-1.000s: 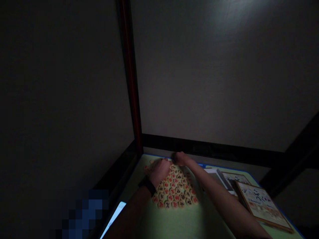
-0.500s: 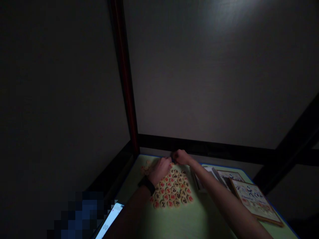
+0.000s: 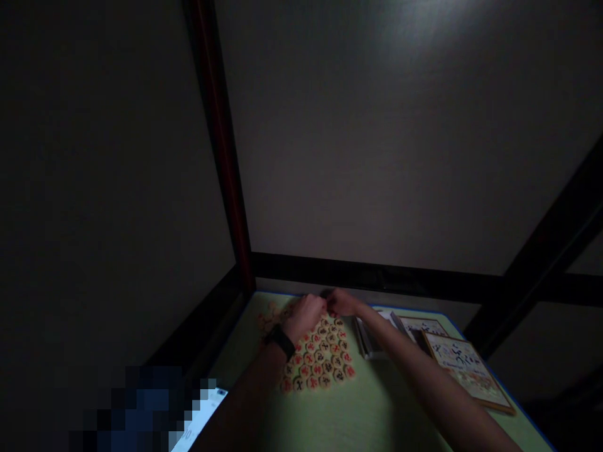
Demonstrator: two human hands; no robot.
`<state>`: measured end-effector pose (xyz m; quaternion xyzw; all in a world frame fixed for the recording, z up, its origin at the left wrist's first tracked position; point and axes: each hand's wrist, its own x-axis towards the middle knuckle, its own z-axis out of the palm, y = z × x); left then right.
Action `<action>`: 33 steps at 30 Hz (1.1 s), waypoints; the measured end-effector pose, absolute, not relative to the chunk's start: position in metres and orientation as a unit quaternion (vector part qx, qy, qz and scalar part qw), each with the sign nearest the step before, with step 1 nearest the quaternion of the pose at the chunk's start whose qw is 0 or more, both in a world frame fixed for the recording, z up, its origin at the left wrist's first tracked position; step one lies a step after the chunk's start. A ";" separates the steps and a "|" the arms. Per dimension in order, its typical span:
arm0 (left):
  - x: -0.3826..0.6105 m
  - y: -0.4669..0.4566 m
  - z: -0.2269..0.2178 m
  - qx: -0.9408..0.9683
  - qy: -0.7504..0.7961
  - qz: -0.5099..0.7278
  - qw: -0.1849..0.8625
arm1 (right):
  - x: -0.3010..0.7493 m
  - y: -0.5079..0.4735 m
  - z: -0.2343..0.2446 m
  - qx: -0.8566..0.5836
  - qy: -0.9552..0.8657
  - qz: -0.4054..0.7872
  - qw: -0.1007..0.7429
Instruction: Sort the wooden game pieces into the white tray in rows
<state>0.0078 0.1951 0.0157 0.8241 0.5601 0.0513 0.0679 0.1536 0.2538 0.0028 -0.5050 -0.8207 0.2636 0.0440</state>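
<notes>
Round wooden Chinese chess pieces (image 3: 317, 370) with red and black characters lie face up in a packed block on the green table. At the block's far end is my left hand (image 3: 307, 312), fingers drawn together, with a black watch (image 3: 282, 342) on its wrist. My right hand (image 3: 343, 302) is bent beside it, fingers closed in a pinch close to the left fingertips. A red-marked piece shows just under the right fingers. Whatever either hand grips is too small and dark to make out. More loose pieces (image 3: 266, 320) lie left of my left hand, partly behind it.
An open box (image 3: 367, 342) stands to the right, partly behind my right forearm. Beyond it lie two printed flat boxes or lids (image 3: 466, 367). A lit phone (image 3: 200, 414) is at the lower left. The wall rises behind the blue-edged table (image 3: 348, 414).
The view has shifted slightly, so the table sits further left. My right hand has come down a little nearer the pieces. Both hands have moved slightly right over the block.
</notes>
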 end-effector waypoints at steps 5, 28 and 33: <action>-0.044 0.197 0.025 0.800 0.595 0.063 0.036 | 0.153 0.258 0.002 -0.488 -0.829 0.272 0.042; -0.136 0.165 0.009 0.750 0.637 0.100 0.150 | -0.016 0.261 0.012 -0.381 -0.910 0.159 -0.045; -0.132 0.174 0.006 0.756 0.634 0.096 0.132 | -0.003 0.274 0.011 -0.390 -0.908 0.153 -0.003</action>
